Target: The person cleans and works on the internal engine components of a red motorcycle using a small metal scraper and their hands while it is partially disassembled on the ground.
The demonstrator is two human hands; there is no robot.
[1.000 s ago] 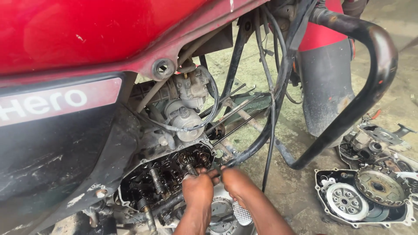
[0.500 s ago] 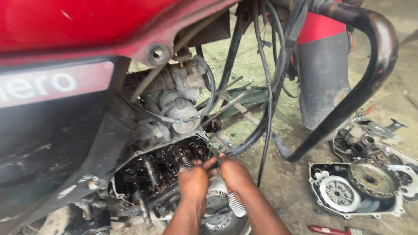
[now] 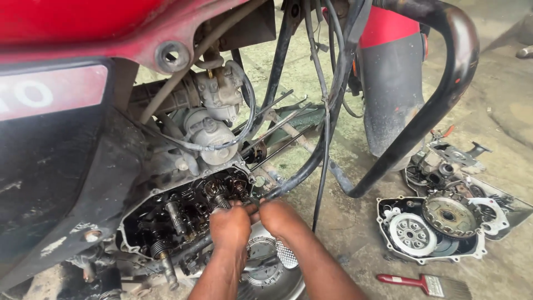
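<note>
A red motorcycle stands with its engine crankcase point(image 3: 166, 222) open, oily gears and shafts showing inside. My left hand point(image 3: 229, 226) is pressed against the right side of the open case, fingers curled at a splined shaft point(image 3: 217, 197). My right hand point(image 3: 280, 215) is beside it, fingers pinched together near the case's right edge. Both hands meet at one spot; what they grip is too small to tell. A grey carburettor point(image 3: 214, 119) sits above the case.
A black crash-guard tube point(image 3: 444, 94) curves down on the right. A removed engine cover with clutch parts point(image 3: 438, 225) lies on the concrete floor, more parts point(image 3: 444, 161) behind it. A red-handled brush point(image 3: 427, 283) lies in front. A metal bowl point(image 3: 272, 275) sits under my arms.
The view has shifted, bringing the brush into sight. My hands have stayed at the right edge of the open crankcase, close together.
</note>
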